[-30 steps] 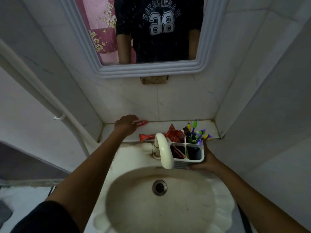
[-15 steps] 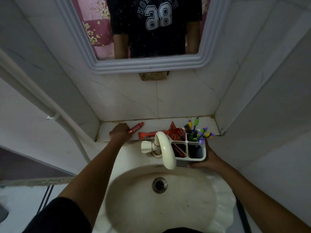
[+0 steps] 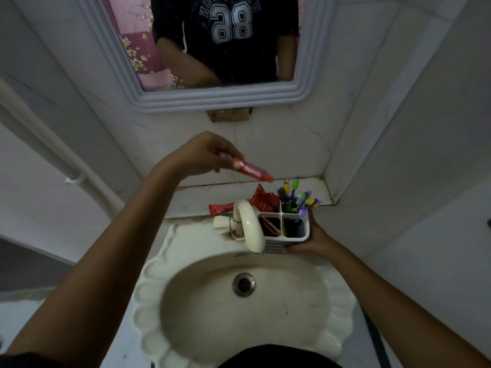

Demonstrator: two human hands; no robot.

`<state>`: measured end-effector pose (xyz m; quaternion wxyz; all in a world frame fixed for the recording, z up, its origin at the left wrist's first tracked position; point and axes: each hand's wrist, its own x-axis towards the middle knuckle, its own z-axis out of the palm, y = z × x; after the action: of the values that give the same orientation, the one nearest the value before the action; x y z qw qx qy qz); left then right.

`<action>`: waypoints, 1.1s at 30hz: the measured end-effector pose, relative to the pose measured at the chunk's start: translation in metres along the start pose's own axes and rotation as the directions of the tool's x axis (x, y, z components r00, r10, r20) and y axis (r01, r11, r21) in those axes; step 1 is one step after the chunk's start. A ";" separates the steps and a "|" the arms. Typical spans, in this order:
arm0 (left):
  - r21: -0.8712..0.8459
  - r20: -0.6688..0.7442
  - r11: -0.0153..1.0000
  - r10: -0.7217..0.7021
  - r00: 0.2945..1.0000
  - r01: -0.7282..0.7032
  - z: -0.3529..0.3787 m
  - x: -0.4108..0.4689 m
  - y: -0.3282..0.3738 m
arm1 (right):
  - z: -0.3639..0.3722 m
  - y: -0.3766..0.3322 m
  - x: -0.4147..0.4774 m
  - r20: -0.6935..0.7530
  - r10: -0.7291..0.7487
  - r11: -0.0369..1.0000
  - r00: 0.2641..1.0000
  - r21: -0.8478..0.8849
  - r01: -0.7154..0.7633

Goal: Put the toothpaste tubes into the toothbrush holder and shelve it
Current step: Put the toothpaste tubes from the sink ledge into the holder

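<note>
Toothpaste tube (image 3: 252, 171), red with a white band, is pinched at its top end between the thumb and fingertips of my left hand (image 3: 202, 155). It slants down to the right in the air, above the shelf (image 3: 194, 200) and up-left of the holder (image 3: 288, 224), touching neither. There is print on the tube, but it is too blurred for me to read a brand.

My right hand (image 3: 310, 241) is wrapped around the near right corner of the white holder, fingers closed on its side and base, and holds it at the back edge of the sink (image 3: 239, 309), just right of the tap (image 3: 249, 225). The holder has four compartments. The far left one is stuffed with red tubes (image 3: 265, 199) sticking out of the top, and the near left one has another red tube leaning inside. The far right one holds toothbrushes (image 3: 297, 196) with purple, green and yellow handles. I cannot make out what is in the near right one, which looks dark.

One more red tube (image 3: 221, 208) lies flat on the shelf, its right end hidden behind the tap.

The mirror (image 3: 220, 49) above shows my dark shirt with a big "38" and an arc of reversed letters over it that I cannot make out.
</note>
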<state>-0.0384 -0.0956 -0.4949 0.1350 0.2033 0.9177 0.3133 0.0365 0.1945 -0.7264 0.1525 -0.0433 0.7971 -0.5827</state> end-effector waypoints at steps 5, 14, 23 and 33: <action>0.350 0.161 0.934 0.010 0.987 -0.067 0.050 0.021 0.041 | -0.001 -0.002 -0.003 -0.029 0.004 0.999 1.000 -0.040 -0.006; 0.449 0.200 0.888 0.010 0.980 -0.101 0.092 0.030 0.041 | 0.001 -0.003 -0.001 -0.047 0.003 0.999 0.999 -0.042 -0.005; 0.274 -0.173 0.915 -0.256 0.951 0.296 0.082 0.027 -0.096 | 0.001 0.003 0.001 -0.007 -0.042 0.999 0.999 -0.007 0.042; 0.412 -0.094 0.861 -0.285 0.954 0.298 0.137 0.027 -0.140 | 0.002 0.011 0.002 0.000 -0.012 1.000 1.000 0.007 0.012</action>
<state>-0.0513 -0.1128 -0.6919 0.1202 0.0819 0.9856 0.0866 0.0360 0.1957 -0.7376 0.1489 -0.0476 0.7948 -0.5864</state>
